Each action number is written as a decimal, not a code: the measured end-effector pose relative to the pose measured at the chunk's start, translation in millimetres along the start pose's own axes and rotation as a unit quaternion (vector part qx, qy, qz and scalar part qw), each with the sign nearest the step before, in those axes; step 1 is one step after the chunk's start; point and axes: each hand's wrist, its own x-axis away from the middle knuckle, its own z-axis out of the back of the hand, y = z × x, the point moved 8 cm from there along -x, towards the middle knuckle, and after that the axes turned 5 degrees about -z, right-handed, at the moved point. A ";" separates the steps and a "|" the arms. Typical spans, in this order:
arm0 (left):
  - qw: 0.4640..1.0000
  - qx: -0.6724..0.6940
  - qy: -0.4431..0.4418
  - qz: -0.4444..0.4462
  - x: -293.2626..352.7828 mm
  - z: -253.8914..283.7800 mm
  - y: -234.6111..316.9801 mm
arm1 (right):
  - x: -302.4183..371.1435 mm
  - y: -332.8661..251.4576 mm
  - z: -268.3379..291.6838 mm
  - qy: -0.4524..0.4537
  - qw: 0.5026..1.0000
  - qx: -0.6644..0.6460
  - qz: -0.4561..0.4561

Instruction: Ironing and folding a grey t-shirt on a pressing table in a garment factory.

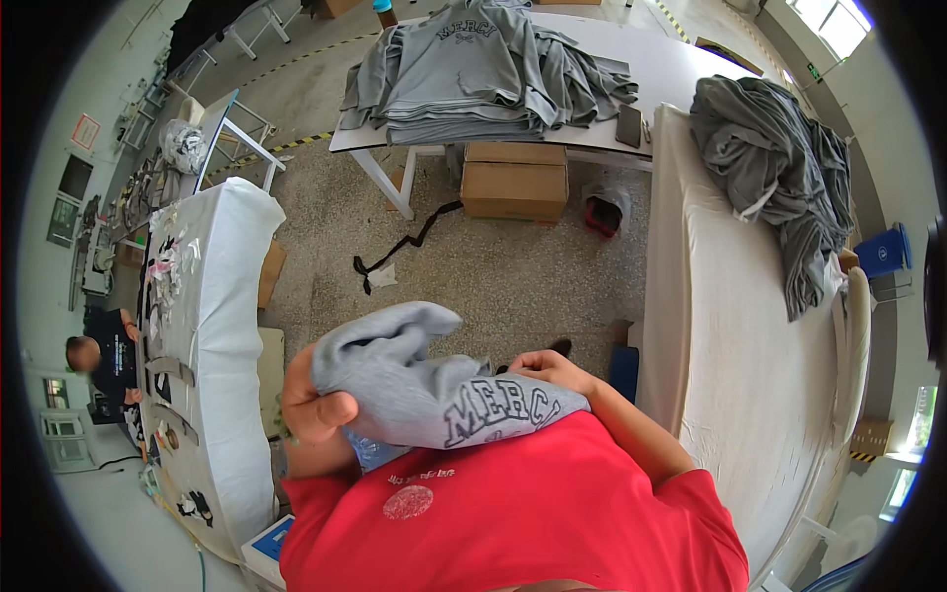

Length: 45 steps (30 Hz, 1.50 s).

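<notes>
A bunched grey sweatshirt (409,380) with dark outlined lettering is held up in front of my red shirt. My left hand (318,400) grips its left end, thumb on the near side and fabric folded over the fingers. At the other end, my right hand (552,370) has its fingers bent and closed on the cloth's upper edge, beside the lettering. A small dark bit shows by the right fingertips; I cannot make out what it is. Part of the right hand's grip is hidden by the fabric.
Ahead, a white table (592,59) bears a stack of grey sweatshirts (464,84) and a phone (629,126). Beneath it sits a cardboard box (515,183). A grey garment heap (769,148) lies on the right-hand covered table (725,326). Another person (113,350) stands beyond the left table (232,345).
</notes>
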 end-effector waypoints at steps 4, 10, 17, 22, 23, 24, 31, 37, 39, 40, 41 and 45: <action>0.961 -0.222 0.158 -0.039 -2.2 84.4 -0.9 | 7.0 -62.7 68.6 0.290 0.949 -0.040 0.115; 0.915 -0.339 0.219 0.019 -77.4 152.4 -17.3 | -21.2 -131.2 133.3 0.311 0.939 0.093 0.118; 0.846 -0.422 0.275 0.174 -193.0 247.3 -43.7 | -54.9 -316.3 241.8 0.344 0.913 -0.051 0.214; 0.887 -0.309 0.331 -0.088 -263.1 249.3 -23.1 | -17.6 -454.9 300.8 0.382 0.848 -0.071 0.360; 0.884 -0.297 0.348 -0.097 -278.7 261.8 -29.2 | -18.3 -477.2 305.8 0.337 0.863 -0.083 0.366; 0.882 -0.285 0.362 -0.104 -296.2 272.5 -33.9 | -15.5 -493.4 306.8 0.296 0.876 -0.097 0.368; 0.951 -0.159 0.265 0.018 -422.7 304.0 -58.6 | -4.6 -584.1 309.8 0.312 0.828 -0.002 0.465; 0.986 -0.061 0.147 0.038 -546.4 345.4 -131.8 | -69.2 -658.7 386.4 0.525 0.766 0.175 0.328; 0.988 0.047 0.136 0.052 -581.2 317.9 -141.6 | -93.6 -663.7 398.2 0.556 0.726 0.170 0.367; 0.989 0.047 0.129 0.060 -587.4 317.3 -159.1 | -103.2 -654.7 402.6 0.610 0.665 0.191 0.386; 0.982 0.062 0.091 0.152 -585.0 317.6 -201.9 | -112.7 -642.5 407.1 0.660 0.599 0.212 0.401; 0.912 0.251 0.082 0.313 -577.1 353.9 -319.0 | -191.3 -495.6 456.3 0.672 0.683 0.216 0.190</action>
